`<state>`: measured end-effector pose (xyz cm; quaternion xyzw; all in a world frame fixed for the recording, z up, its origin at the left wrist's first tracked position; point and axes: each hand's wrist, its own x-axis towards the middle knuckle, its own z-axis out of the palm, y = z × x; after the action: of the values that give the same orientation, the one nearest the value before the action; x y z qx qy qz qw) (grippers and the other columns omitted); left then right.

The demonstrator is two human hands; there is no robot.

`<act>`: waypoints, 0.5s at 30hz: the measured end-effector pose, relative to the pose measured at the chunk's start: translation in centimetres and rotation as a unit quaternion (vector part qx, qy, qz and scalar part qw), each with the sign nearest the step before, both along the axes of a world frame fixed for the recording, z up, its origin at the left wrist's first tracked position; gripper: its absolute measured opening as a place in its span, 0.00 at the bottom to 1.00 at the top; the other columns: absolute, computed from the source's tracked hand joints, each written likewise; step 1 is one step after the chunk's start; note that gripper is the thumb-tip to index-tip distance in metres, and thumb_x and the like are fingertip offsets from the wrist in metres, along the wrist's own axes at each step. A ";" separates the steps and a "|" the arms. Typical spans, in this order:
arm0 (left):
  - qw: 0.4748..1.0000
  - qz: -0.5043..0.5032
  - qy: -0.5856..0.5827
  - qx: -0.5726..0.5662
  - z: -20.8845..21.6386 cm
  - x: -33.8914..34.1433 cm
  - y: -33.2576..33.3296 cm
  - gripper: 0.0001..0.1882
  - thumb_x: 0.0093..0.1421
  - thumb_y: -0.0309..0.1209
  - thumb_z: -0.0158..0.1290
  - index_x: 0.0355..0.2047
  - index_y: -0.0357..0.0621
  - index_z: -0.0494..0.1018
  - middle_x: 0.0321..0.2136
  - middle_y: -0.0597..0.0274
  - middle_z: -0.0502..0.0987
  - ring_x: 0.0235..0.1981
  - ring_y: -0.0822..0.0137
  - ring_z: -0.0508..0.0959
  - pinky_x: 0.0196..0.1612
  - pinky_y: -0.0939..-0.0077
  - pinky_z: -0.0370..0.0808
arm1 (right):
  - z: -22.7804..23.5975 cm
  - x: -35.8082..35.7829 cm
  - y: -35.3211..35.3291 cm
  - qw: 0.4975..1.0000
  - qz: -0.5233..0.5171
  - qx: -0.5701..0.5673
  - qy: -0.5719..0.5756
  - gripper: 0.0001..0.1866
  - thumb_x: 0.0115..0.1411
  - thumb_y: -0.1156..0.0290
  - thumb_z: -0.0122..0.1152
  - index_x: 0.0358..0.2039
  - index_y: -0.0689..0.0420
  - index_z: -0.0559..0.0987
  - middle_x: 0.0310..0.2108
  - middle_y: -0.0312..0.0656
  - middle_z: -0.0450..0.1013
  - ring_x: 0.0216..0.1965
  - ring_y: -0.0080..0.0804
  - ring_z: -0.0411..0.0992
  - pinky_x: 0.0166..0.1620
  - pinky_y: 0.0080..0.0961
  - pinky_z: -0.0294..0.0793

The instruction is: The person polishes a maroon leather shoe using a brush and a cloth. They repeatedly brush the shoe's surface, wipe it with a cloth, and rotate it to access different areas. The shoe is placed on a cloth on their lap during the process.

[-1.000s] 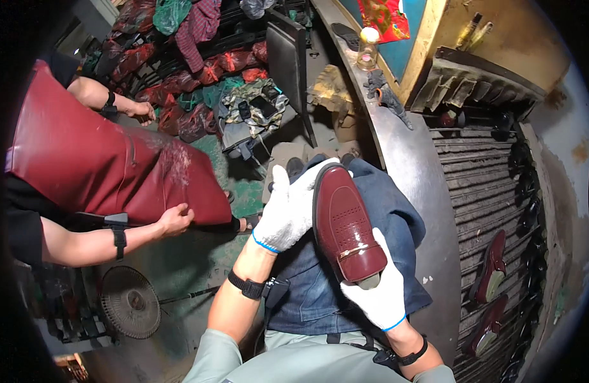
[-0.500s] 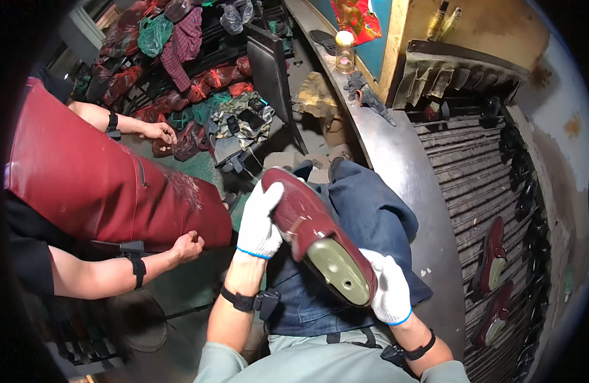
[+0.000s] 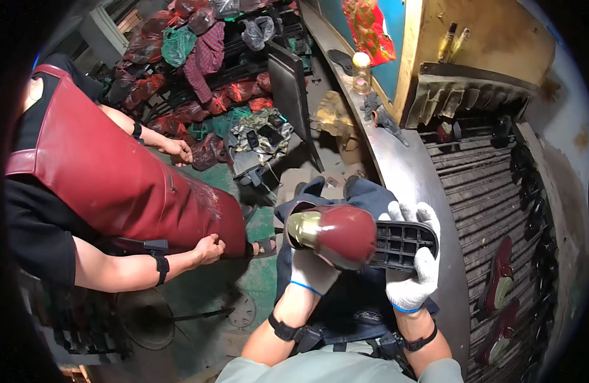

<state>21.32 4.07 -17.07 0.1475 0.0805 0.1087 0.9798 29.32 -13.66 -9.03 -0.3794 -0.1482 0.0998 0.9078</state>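
Note:
In front of my lap, a dark red shoe upper (image 3: 349,235) sits on a shiny yellow-green shoe last (image 3: 305,229). My left hand (image 3: 315,271), in a white glove, is closed around it from below, with most of the fingers hidden. My right hand (image 3: 413,284), also gloved in white, grips a black shoe sole (image 3: 402,245) from its outer side, thumb over the near edge and fingers along the far one. The sole's gridded inner face is turned up. Its left end meets or passes behind the shoe upper; which one I cannot tell.
A co-worker in a red apron (image 3: 128,185) stands at left, hands free. A metal bench (image 3: 413,150) with a lidded jar (image 3: 361,73) runs alongside at right. Beyond it, dark red shoes (image 3: 499,274) lie on a slatted conveyor (image 3: 473,191). A chair (image 3: 288,83) stands ahead.
The shoe upper has turned and its underside no longer faces me. My right hand has let go of it and now holds a black sole beside it. The view has shifted slightly.

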 end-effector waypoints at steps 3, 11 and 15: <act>0.894 -0.056 0.097 0.435 4.0 -0.1 -2.5 0.30 0.77 0.49 0.55 0.71 0.45 0.69 0.66 0.52 0.78 0.68 0.54 0.76 0.74 0.51 0.71 | 1.6 1.0 0.3 0.985 -0.032 -0.122 -0.121 0.35 0.69 0.50 0.72 0.61 0.68 0.76 0.55 0.52 0.79 0.56 0.39 0.79 0.64 0.37 0.78; 0.854 0.261 0.221 0.393 1.7 -0.3 -3.9 0.38 0.85 0.60 0.30 0.70 0.39 0.68 0.65 0.48 0.78 0.64 0.56 0.79 0.71 0.56 0.72 | -1.9 -0.1 2.0 0.963 -0.064 -0.231 -0.122 0.39 0.80 0.39 0.45 0.60 0.70 0.77 0.53 0.52 0.79 0.55 0.39 0.78 0.64 0.37 0.74; 0.720 0.300 0.146 0.609 5.7 1.5 -2.0 0.31 0.84 0.48 0.36 0.53 0.33 0.80 0.50 0.47 0.86 0.49 0.56 0.87 0.59 0.62 0.81 | -2.1 0.0 2.5 0.948 -0.071 -0.259 -0.168 0.41 0.82 0.38 0.38 0.58 0.70 0.78 0.56 0.55 0.79 0.58 0.43 0.78 0.66 0.40 0.73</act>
<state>22.87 2.09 -11.33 0.6943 0.1791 0.3997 0.5710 29.36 -11.20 -11.18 -0.6226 -0.2403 0.0045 0.7447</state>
